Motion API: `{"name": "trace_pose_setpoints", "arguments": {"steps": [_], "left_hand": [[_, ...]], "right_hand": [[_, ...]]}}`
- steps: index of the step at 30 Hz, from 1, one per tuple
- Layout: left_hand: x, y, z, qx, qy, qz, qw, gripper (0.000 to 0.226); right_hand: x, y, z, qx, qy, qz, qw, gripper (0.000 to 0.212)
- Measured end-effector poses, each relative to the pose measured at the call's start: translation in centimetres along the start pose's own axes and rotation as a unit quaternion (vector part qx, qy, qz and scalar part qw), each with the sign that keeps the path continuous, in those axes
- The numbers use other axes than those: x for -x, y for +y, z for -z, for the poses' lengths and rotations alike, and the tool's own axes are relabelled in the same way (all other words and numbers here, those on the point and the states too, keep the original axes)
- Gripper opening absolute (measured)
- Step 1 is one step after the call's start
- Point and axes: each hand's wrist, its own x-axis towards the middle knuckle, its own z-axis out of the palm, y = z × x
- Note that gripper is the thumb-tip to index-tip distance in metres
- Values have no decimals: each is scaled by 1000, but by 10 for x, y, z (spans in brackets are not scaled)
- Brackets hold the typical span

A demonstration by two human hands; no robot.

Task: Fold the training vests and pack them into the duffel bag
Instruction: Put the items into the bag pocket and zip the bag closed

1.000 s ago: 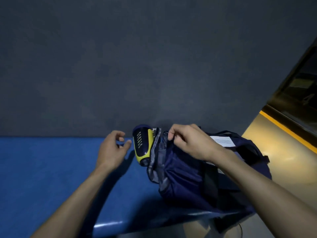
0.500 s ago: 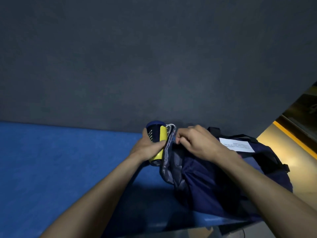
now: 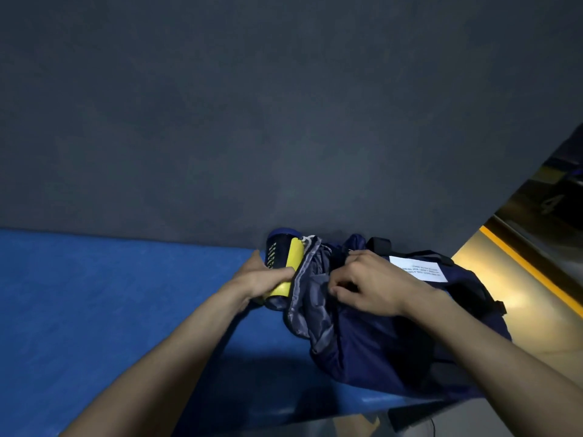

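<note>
A navy duffel bag (image 3: pixel 394 342) lies on the blue padded bench (image 3: pixel 110 310) at the right, its grey-lined mouth (image 3: pixel 307 298) facing left. A white label (image 3: pixel 419 268) sits on its top. A rolled navy and yellow vest (image 3: pixel 282 260) stands at the bag's mouth. My left hand (image 3: pixel 262 280) grips the roll around its lower half. My right hand (image 3: pixel 369 285) pinches the bag's fabric near the opening, fingers curled into the cloth.
A dark grey wall (image 3: pixel 284 121) rises right behind the bench. At the far right a tan floor with a yellow line (image 3: pixel 530 272) shows. The bench's front edge (image 3: pixel 347 408) runs below the bag.
My left hand, open beside the roll a second ago, has closed around it. My right hand has shifted along the bag's opening and still holds the fabric. The camera view has moved left.
</note>
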Motion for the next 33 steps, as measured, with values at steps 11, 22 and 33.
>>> {"name": "trace_pose_setpoints", "arguments": {"steps": [11,22,33], "left_hand": [[56,51,10,237,-48,-196,950,57],[23,10,14,-190,118,-66,972,89],[21,1,-4,143,68,-73,985,8]], "right_hand": [[-29,-27,41,-598,151,-213,758,47],[-13,14,41,-567,180,-336,731,63],[-73,-27,4,-385,-45,-361,848,116]]}}
